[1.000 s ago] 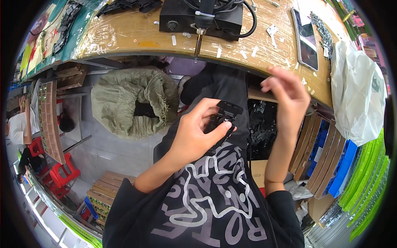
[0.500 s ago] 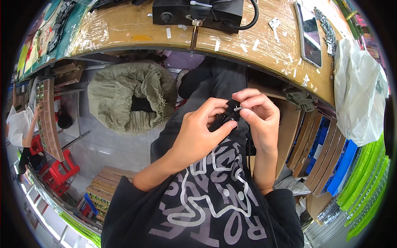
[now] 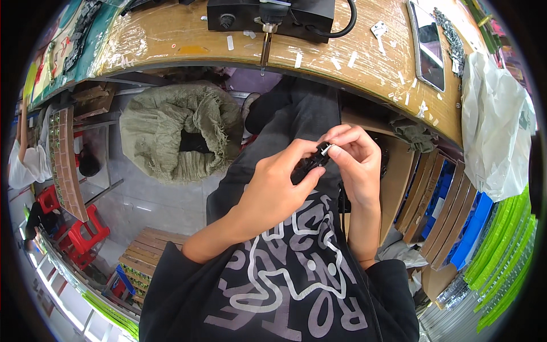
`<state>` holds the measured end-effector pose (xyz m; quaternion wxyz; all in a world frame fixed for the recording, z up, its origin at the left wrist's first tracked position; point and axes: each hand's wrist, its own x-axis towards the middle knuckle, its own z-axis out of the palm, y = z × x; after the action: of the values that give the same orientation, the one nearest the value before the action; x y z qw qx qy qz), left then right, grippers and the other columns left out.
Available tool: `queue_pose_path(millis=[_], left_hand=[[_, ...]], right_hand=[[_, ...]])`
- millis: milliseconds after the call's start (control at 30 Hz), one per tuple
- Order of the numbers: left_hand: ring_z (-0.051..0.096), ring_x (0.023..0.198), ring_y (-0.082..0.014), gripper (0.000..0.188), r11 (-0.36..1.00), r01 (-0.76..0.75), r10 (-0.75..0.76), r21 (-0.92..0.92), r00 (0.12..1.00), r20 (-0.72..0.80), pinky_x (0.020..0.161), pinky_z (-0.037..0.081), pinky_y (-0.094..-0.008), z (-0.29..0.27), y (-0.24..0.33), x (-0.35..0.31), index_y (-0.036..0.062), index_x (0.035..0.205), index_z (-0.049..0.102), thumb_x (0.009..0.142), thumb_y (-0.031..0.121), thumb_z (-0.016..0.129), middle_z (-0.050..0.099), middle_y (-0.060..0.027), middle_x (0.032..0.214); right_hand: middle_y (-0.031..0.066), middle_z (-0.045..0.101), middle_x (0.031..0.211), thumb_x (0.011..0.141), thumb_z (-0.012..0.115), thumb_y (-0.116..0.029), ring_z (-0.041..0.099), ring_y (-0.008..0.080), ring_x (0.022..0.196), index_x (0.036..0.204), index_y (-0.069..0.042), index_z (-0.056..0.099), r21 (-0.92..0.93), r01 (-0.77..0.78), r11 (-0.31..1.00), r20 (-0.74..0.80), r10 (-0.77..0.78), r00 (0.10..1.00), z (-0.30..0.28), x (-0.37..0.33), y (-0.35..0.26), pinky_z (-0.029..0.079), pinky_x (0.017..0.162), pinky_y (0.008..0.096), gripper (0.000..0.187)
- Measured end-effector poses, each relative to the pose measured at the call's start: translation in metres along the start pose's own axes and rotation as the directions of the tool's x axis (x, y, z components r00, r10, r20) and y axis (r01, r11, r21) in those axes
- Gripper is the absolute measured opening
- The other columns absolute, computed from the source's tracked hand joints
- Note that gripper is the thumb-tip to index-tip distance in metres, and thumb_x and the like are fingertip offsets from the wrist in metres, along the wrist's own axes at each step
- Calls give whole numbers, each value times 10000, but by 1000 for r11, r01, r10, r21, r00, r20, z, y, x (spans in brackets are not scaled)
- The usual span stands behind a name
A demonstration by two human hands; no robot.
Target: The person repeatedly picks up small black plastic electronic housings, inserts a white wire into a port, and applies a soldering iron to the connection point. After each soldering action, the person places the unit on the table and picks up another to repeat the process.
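Note:
My left hand (image 3: 273, 185) grips a small black part (image 3: 307, 165) over my lap, fingers wrapped around it. My right hand (image 3: 356, 159) meets it from the right, thumb and fingertips pinching a tiny pale piece (image 3: 325, 149) against the top end of the black part. Both hands touch each other below the edge of the wooden workbench (image 3: 171, 40). Most of the black part is hidden by my fingers.
A black box-shaped machine (image 3: 268, 14) with a cable sits on the bench, a phone (image 3: 427, 43) to its right, then a white plastic bag (image 3: 496, 119). An olive cloth sack (image 3: 176, 134) stands on the floor at left; cardboard and blue boxes (image 3: 444, 211) are stacked at right.
My right hand came down from near the bench edge and closed onto the black part held by my left hand; now it pinches the small pale piece at its top.

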<state>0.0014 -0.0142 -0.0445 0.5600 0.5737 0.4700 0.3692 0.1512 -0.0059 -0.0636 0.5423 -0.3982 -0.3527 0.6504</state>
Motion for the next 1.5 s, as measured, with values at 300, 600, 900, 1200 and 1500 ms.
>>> queue_pose_path(millis=[300, 600, 900, 1200, 1500], left_hand=[[609, 707, -187, 247, 978, 46, -51, 204, 998, 20, 613, 466, -266, -3, 1, 0, 10, 960, 531, 728, 27, 614, 605, -116, 810], [590, 724, -225, 233, 977, 164, -141, -133, 975, 169, 639, 459, -309, -15, -6, 3, -5, 991, 485, 784, 67, 567, 584, -121, 859], [554, 584, -135, 454, 702, 521, -174, -485, 786, 593, 426, 452, -204, -51, -52, 23, -77, 1040, 469, 799, 298, 554, 564, -120, 870], [438, 459, -43, 254, 617, 355, -215, -702, 935, 284, 393, 335, -172, -51, -41, 31, -33, 956, 485, 775, 143, 502, 515, -17, 673], [488, 578, -24, 86, 895, 22, -176, -446, 935, -307, 495, 387, -172, -54, -29, 41, -23, 864, 519, 784, 8, 511, 579, -32, 697]], right_hand=[[104, 546, 882, 755, 572, 57, 547, 149, 834, 833, 42, 548, -183, 15, 983, -53, -25, 998, 3, -6, 3, 452, 749, 259, 83], [97, 568, 839, 743, 588, 1, 543, 158, 788, 824, 31, 601, -483, 18, 875, 38, 0, 999, 0, -1, -2, 424, 700, 248, 87], [117, 573, 941, 733, 575, 30, 531, 193, 906, 845, 17, 614, -205, 167, 964, 325, -93, 941, 6, 20, 2, 418, 795, 297, 119], [114, 521, 1076, 764, 567, 3, 494, 165, 987, 942, 14, 584, -196, 43, 980, 139, -16, 990, 27, 37, 13, 432, 807, 275, 180], [115, 581, 827, 770, 583, -14, 589, 157, 688, 1067, 32, 454, -71, -432, 899, 164, 437, 884, 37, 26, 5, 505, 582, 250, 327]])
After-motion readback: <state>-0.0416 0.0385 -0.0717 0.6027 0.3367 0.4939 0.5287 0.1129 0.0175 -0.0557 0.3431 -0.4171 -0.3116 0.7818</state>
